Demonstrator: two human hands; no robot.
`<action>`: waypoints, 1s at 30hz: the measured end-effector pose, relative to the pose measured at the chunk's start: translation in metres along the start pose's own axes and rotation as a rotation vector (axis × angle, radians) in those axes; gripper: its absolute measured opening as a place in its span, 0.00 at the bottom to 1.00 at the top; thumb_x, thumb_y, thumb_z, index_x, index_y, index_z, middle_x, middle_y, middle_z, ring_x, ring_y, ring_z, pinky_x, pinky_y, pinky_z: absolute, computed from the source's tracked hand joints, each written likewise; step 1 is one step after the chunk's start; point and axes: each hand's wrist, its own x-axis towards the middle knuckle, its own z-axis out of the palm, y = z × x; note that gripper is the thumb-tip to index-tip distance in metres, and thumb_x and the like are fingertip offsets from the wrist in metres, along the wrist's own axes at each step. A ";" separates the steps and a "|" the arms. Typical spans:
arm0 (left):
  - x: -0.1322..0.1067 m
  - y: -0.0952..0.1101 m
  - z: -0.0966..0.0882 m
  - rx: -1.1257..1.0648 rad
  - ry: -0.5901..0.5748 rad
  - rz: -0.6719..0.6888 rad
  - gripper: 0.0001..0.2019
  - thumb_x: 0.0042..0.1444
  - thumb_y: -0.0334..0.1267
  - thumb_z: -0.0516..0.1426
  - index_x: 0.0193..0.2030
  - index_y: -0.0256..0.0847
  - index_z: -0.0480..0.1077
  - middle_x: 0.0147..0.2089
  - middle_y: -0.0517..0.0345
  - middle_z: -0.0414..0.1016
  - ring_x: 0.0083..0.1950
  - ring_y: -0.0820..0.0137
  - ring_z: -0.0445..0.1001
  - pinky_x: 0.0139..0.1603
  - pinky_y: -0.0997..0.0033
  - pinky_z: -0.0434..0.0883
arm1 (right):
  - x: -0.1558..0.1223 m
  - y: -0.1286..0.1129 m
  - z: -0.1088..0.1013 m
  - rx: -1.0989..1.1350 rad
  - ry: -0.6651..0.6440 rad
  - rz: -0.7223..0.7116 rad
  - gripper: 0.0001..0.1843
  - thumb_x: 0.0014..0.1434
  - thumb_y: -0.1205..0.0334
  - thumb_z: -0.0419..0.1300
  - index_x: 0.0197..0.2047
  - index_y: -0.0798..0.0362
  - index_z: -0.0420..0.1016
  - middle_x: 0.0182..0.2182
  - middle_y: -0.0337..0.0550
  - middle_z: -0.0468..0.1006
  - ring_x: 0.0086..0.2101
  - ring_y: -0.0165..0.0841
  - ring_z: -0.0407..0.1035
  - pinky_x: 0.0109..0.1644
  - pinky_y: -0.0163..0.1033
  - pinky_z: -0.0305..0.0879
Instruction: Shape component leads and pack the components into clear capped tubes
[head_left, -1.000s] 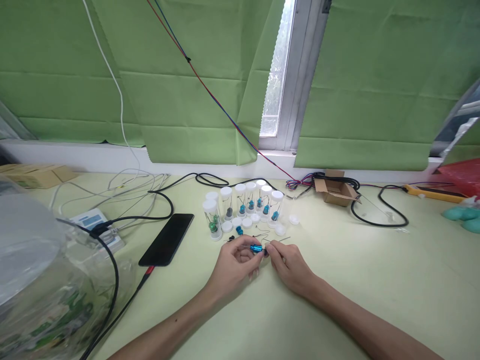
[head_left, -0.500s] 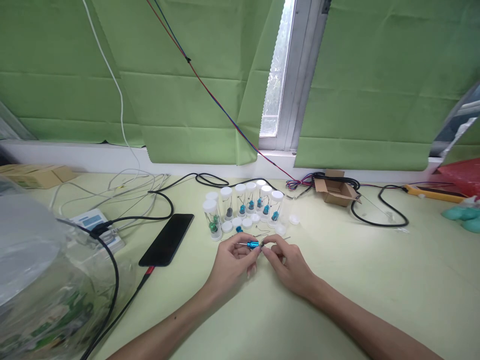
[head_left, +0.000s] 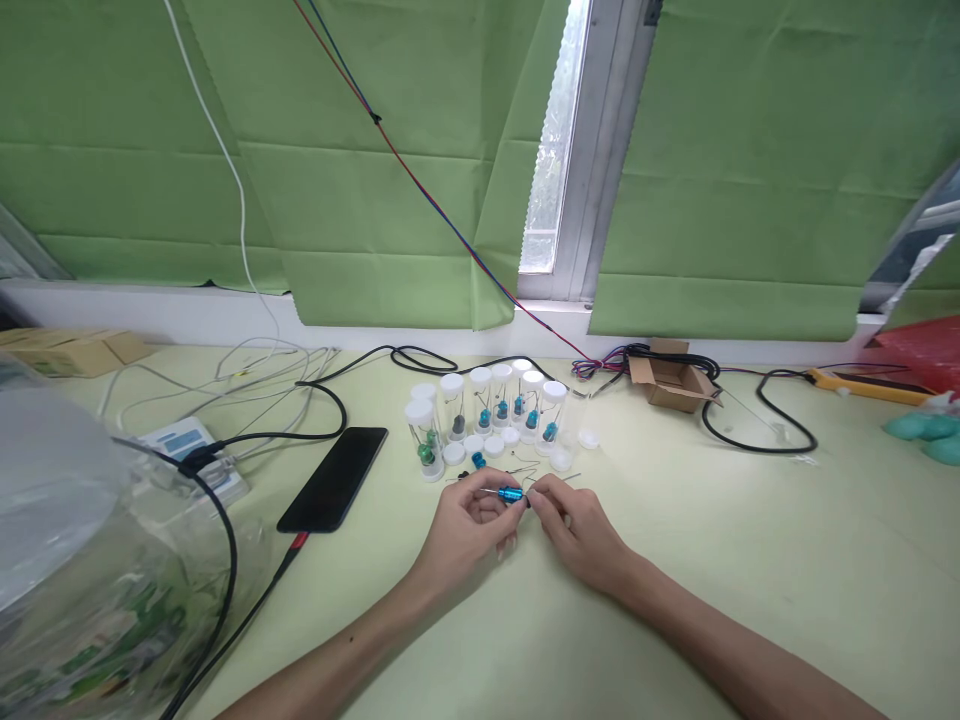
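In the head view my left hand point(head_left: 480, 520) pinches a small shiny blue cylinder point(head_left: 510, 494) with a thin metal pin sticking out to the left. My right hand point(head_left: 574, 520) is closed at the cylinder's right end, its thumb and fingertip pressed on a tiny dark piece there. The two hands nearly meet. Just beyond them lie another small blue part point(head_left: 478, 460) and several thin metal pins. Behind stands a group of clear vials point(head_left: 454, 405) with white lids, holding blue, green or dark parts. Loose white caps point(head_left: 474, 444) sit in front of the vials.
A black phone point(head_left: 334, 480) with a cable lies left, near a white power strip point(head_left: 191, 460) and a clear plastic bag point(head_left: 135, 620). Behind right are an open cardboard box point(head_left: 673, 388), black cables point(head_left: 750, 447) and a yellow tool point(head_left: 870, 388).
Both hands have shifted slightly; the blue cylinder has moved a little right and down. The dark piece at its right end is now more covered by my fingertips.
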 end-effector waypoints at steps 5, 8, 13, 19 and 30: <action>0.000 -0.001 0.001 0.012 -0.008 0.000 0.11 0.52 0.41 0.64 0.37 0.38 0.69 0.19 0.66 0.66 0.19 0.76 0.66 0.22 0.76 0.66 | -0.001 0.002 0.001 -0.012 0.005 -0.010 0.16 0.70 0.58 0.45 0.29 0.51 0.61 0.20 0.32 0.59 0.21 0.28 0.53 0.29 0.34 0.52; 0.000 -0.001 0.001 0.025 -0.013 -0.002 0.11 0.53 0.41 0.64 0.37 0.38 0.70 0.19 0.66 0.66 0.19 0.76 0.67 0.22 0.77 0.67 | -0.001 0.004 0.002 -0.011 0.004 -0.007 0.17 0.70 0.59 0.45 0.28 0.50 0.59 0.18 0.31 0.57 0.20 0.28 0.52 0.28 0.34 0.51; -0.001 -0.001 0.000 0.040 -0.017 -0.003 0.11 0.52 0.41 0.64 0.38 0.38 0.70 0.21 0.64 0.70 0.20 0.76 0.68 0.22 0.77 0.67 | 0.001 0.005 0.001 -0.005 0.003 -0.017 0.18 0.70 0.59 0.44 0.28 0.51 0.61 0.18 0.31 0.56 0.20 0.28 0.53 0.28 0.34 0.52; -0.002 -0.003 0.001 0.028 -0.010 0.002 0.11 0.52 0.41 0.64 0.37 0.38 0.70 0.21 0.64 0.70 0.20 0.75 0.68 0.22 0.77 0.67 | 0.001 0.004 0.002 -0.010 0.015 -0.020 0.19 0.70 0.59 0.44 0.28 0.52 0.64 0.18 0.31 0.57 0.20 0.28 0.53 0.28 0.34 0.52; 0.006 0.001 -0.004 -0.053 0.046 -0.004 0.10 0.53 0.41 0.63 0.38 0.38 0.70 0.19 0.64 0.68 0.19 0.76 0.65 0.21 0.76 0.65 | 0.000 0.001 0.001 0.050 -0.008 0.023 0.15 0.68 0.57 0.49 0.53 0.55 0.65 0.17 0.28 0.60 0.20 0.27 0.56 0.26 0.32 0.53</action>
